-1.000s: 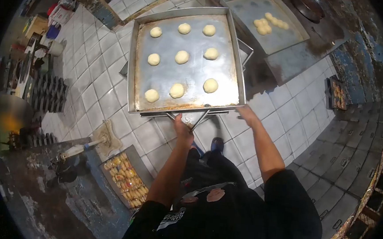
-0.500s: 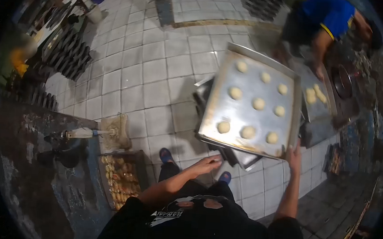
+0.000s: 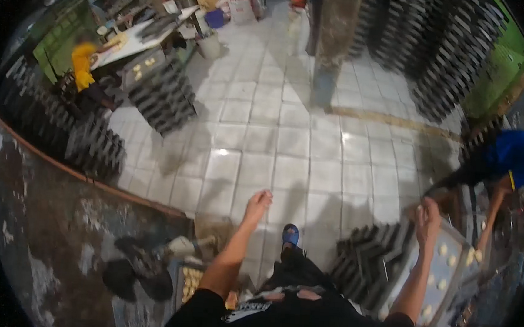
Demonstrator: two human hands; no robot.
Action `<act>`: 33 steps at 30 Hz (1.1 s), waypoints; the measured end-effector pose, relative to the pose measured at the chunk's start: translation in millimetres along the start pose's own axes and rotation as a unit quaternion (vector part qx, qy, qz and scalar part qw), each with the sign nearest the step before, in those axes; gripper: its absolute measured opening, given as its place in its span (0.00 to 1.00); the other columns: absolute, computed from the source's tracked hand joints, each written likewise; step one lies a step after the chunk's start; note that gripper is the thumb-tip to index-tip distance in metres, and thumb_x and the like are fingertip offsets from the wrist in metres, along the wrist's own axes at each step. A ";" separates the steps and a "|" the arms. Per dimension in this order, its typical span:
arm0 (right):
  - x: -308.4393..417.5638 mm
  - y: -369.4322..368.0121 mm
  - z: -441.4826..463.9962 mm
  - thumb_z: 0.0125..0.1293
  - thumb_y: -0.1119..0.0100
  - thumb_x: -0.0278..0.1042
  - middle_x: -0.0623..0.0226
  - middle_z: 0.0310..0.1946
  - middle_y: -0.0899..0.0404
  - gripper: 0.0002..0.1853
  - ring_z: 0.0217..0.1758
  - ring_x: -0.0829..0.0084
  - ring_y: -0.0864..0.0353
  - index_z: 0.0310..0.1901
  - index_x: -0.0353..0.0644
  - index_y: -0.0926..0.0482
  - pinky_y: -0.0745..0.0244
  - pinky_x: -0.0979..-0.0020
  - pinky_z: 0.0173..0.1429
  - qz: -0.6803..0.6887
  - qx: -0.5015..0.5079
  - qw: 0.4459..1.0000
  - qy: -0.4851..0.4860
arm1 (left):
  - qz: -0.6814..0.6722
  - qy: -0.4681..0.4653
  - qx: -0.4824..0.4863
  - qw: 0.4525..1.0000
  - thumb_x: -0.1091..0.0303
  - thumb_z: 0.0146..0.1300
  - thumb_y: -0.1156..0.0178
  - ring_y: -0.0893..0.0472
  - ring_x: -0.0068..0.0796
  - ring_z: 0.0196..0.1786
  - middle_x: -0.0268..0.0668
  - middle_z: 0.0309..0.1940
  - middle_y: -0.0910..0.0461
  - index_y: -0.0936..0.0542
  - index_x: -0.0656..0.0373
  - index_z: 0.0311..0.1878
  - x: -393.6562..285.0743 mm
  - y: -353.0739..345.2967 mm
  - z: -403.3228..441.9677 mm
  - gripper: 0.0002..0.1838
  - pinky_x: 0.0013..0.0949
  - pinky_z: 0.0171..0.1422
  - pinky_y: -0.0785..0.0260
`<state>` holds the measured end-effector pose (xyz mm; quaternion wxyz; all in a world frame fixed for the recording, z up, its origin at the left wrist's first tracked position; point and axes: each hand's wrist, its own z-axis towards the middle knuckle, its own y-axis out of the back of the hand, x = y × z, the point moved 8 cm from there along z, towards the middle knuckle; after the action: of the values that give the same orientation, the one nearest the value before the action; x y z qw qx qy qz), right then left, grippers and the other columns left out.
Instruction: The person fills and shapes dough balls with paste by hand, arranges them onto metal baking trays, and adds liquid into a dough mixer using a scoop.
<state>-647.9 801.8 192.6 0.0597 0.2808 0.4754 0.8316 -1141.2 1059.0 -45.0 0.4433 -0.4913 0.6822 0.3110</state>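
My left hand (image 3: 258, 204) hangs over the tiled floor with its fingers loosely curled in, and nothing shows in it. On the right, my right hand (image 3: 428, 221) is raised above the corner of a metal baking tray (image 3: 412, 268). Its thumb stands apart from its fingers, and I see nothing held. Several pale dough balls (image 3: 443, 249) lie on that tray, partly behind my forearm. The tray rests by a stack of dark trays (image 3: 368, 256); whether it sits squarely on them is hidden.
A co-worker in a blue shirt (image 3: 514, 158) bends over dough at the right. Another in yellow (image 3: 83, 66) stands by a white table (image 3: 138, 39). Tray stacks (image 3: 163, 93) line the left. A tray of filled pieces (image 3: 191, 283) sits beside the dark worktop (image 3: 57, 228).
My right hand has come off the tray's edge, and the tray now appears at the lower right. My left hand has moved away from the trays. My view has swung up and left.
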 end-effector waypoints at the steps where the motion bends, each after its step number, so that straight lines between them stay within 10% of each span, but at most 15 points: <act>1: 18.8 -37.2 27.4 0.71 0.40 0.33 0.52 0.55 0.20 0.18 0.56 0.55 0.18 0.60 0.37 0.23 0.25 0.62 0.59 0.018 0.031 0.999 -0.003 | -0.004 0.004 0.006 1.000 0.49 0.75 0.44 0.21 0.29 0.57 0.37 0.55 0.18 0.26 0.61 0.66 -1.3 13.6 36.5 0.27 0.33 0.57 0.29; 5: 33.2 -247.3 137.9 0.67 0.36 0.33 0.49 0.49 0.17 0.18 0.48 0.52 0.16 0.56 0.37 0.20 0.22 0.60 0.52 0.113 0.149 0.977 -0.102 | -0.017 -0.058 -0.009 0.998 0.50 0.74 0.43 0.20 0.23 0.48 0.34 0.47 0.17 0.23 0.61 0.62 6.1 92.7 166.1 0.25 0.28 0.52 0.28; 7: 73.1 -394.2 217.2 0.67 0.36 0.36 0.48 0.48 0.17 0.17 0.48 0.51 0.17 0.53 0.37 0.19 0.22 0.57 0.53 0.090 0.222 0.971 -0.029 | 0.053 0.104 -0.085 0.990 0.52 0.74 0.43 0.19 0.26 0.51 0.35 0.49 0.18 0.23 0.60 0.63 7.0 157.3 191.9 0.24 0.31 0.57 0.27; 10: 169.8 -583.1 250.3 0.68 0.38 0.45 0.51 0.48 0.17 0.21 0.54 0.50 0.20 0.55 0.38 0.20 0.26 0.55 0.61 0.058 0.308 0.931 0.189 | 0.022 0.210 -0.217 0.953 0.54 0.69 0.40 0.19 0.29 0.40 0.34 0.39 0.17 0.20 0.54 0.56 55.2 263.5 196.3 0.18 0.32 0.38 0.28; 13: 379.1 -622.5 305.7 0.69 0.38 0.43 0.51 0.56 0.17 0.26 0.55 0.58 0.16 0.64 0.37 0.26 0.22 0.61 0.60 0.252 0.561 0.774 0.154 | -0.007 0.294 -0.291 0.910 0.56 0.69 0.41 0.21 0.32 0.33 0.34 0.32 0.20 0.19 0.54 0.43 96.7 344.9 177.1 0.12 0.34 0.34 0.29; 17: 501.4 -702.0 407.7 0.70 0.39 0.47 0.55 0.51 0.15 0.27 0.55 0.61 0.16 0.65 0.39 0.26 0.23 0.64 0.62 0.281 0.602 0.709 0.235 | -0.201 0.441 -0.322 0.813 0.57 0.72 0.45 0.21 0.39 0.33 0.42 0.33 0.22 0.22 0.56 0.40 108.5 372.1 166.9 0.13 0.46 0.39 0.24; 21: 445.4 -847.6 527.5 0.70 0.39 0.51 0.52 0.47 0.14 0.26 0.51 0.61 0.15 0.59 0.37 0.21 0.22 0.63 0.57 0.170 0.534 0.813 0.156 | -0.181 0.452 -0.276 0.829 0.56 0.74 0.48 0.22 0.45 0.41 0.48 0.40 0.22 0.23 0.58 0.44 90.4 375.0 336.4 0.14 0.51 0.49 0.25; 23: 309.3 -972.5 549.6 0.67 0.41 0.55 0.44 0.48 0.16 0.29 0.54 0.49 0.17 0.54 0.33 0.19 0.26 0.53 0.60 0.084 0.544 0.831 0.084 | 0.119 0.365 -0.141 0.913 0.54 0.74 0.48 0.22 0.48 0.48 0.49 0.46 0.22 0.22 0.58 0.50 40.2 398.2 499.2 0.17 0.50 0.55 0.28; 26: 164.1 -968.6 591.7 0.66 0.40 0.53 0.50 0.39 0.13 0.24 0.41 0.52 0.14 0.39 0.33 0.15 0.20 0.53 0.46 -0.061 0.590 0.788 -0.163 | 0.493 0.107 -0.042 0.862 0.51 0.74 0.49 0.23 0.51 0.59 0.51 0.55 0.20 0.20 0.57 0.58 -64.9 420.8 749.4 0.22 0.49 0.66 0.33; 29: 169.9 -951.1 682.6 0.67 0.40 0.51 0.51 0.38 0.13 0.22 0.40 0.54 0.14 0.38 0.34 0.15 0.21 0.55 0.45 -0.038 0.593 0.769 -0.237 | 0.174 0.074 -0.230 0.955 0.54 0.69 0.39 0.19 0.34 0.52 0.40 0.49 0.16 0.21 0.62 0.61 -287.4 454.5 940.4 0.25 0.39 0.60 0.28; 30: 176.8 -961.9 711.4 0.67 0.41 0.50 0.51 0.38 0.13 0.22 0.40 0.55 0.14 0.38 0.35 0.15 0.21 0.55 0.45 -0.028 0.587 0.767 -0.257 | 0.159 0.033 -0.217 0.962 0.50 0.69 0.42 0.19 0.47 0.57 0.48 0.51 0.16 0.20 0.60 0.59 -347.5 457.4 1013.8 0.25 0.46 0.62 0.29; 33: 203.1 -1014.3 799.8 0.68 0.41 0.49 0.53 0.36 0.14 0.20 0.39 0.57 0.15 0.37 0.36 0.15 0.21 0.57 0.45 -0.007 0.580 0.763 -0.286 | 0.076 -0.029 -0.177 0.981 0.50 0.70 0.42 0.18 0.40 0.57 0.47 0.53 0.16 0.22 0.62 0.62 -506.6 447.6 1190.5 0.27 0.40 0.61 0.27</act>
<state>-568.6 2030.3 -247.9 0.0244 0.4832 0.8299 0.2777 -1145.5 2427.5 -81.1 0.3441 -0.4996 0.6385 0.4737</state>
